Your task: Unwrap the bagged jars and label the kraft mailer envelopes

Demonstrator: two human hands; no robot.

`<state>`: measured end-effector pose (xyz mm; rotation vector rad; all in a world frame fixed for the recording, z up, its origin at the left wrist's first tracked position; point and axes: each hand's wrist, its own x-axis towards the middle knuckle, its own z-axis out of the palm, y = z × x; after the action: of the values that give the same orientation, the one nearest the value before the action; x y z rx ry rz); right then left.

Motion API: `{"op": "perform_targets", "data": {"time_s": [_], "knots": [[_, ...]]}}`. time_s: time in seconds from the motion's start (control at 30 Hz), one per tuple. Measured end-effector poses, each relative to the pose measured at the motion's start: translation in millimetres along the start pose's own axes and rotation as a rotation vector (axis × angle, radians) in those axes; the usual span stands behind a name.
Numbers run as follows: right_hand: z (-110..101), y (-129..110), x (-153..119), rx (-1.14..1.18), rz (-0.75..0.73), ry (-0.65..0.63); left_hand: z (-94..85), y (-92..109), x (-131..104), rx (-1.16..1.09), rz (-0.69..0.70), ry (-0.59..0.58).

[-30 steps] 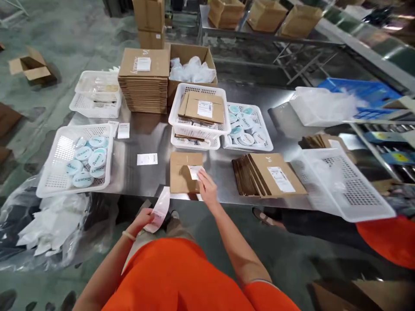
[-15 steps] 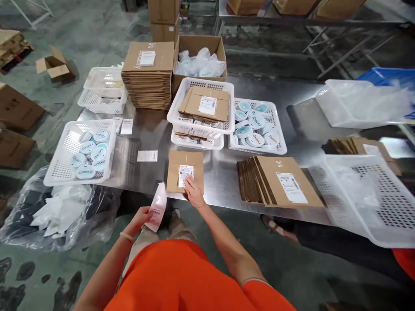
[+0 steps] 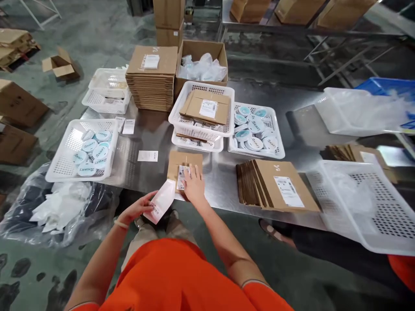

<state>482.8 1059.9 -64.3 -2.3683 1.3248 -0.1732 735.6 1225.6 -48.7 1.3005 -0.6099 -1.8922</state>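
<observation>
Between the fingers of my left hand (image 3: 138, 208) is a pale label backing sheet (image 3: 161, 202) with faint print. It hangs off the table's front edge, its top corner overlapping a flat cardboard mailer (image 3: 174, 160). My right hand (image 3: 194, 183) lies on that mailer with fingers stretched out, partly over the white shipping label (image 3: 182, 177) stuck to it. A small printed slip (image 3: 148, 156) lies on the metal table to the left of the mailer.
White baskets of round items stand at left (image 3: 52, 166) and centre right (image 3: 280, 149). A stacked basket (image 3: 229, 123) holds labelled mailers. More mailers (image 3: 292, 168) lean at right. Behind are a cardboard stack (image 3: 151, 93) and an open box (image 3: 220, 48). A person's leg (image 3: 317, 242) shows at right.
My left hand has brought the backing sheet up and right, over the mailer's corner. My right hand has shifted slightly up and right, fingers flatter on the mailer. The view has shifted a little.
</observation>
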Motion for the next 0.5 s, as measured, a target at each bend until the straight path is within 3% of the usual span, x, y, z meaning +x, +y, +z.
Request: {"op": "perform_targets", "data": {"time_s": [0.13,0.23,0.3,0.4,0.5], "knots": [[17.2,6.7,17.8,0.095,-0.003,0.008,15.0,7.5,41.5,-0.034,0.111,0.029],[21.5,43.0,16.1,0.268,0.297,0.235,30.9,2.7,73.5,0.076,0.107,0.109],[22.8,66.9,14.4,0.474,0.484,0.312,38.9,-3.4,87.4,0.203,0.093,0.180],[33.3,75.0,16.8,0.708,0.525,0.258,38.9,-12.6,89.9,0.380,0.081,0.255],[55.7,45.1,23.0,0.769,0.456,0.268,19.2,-18.7,70.3,0.549,0.108,0.326]]}}
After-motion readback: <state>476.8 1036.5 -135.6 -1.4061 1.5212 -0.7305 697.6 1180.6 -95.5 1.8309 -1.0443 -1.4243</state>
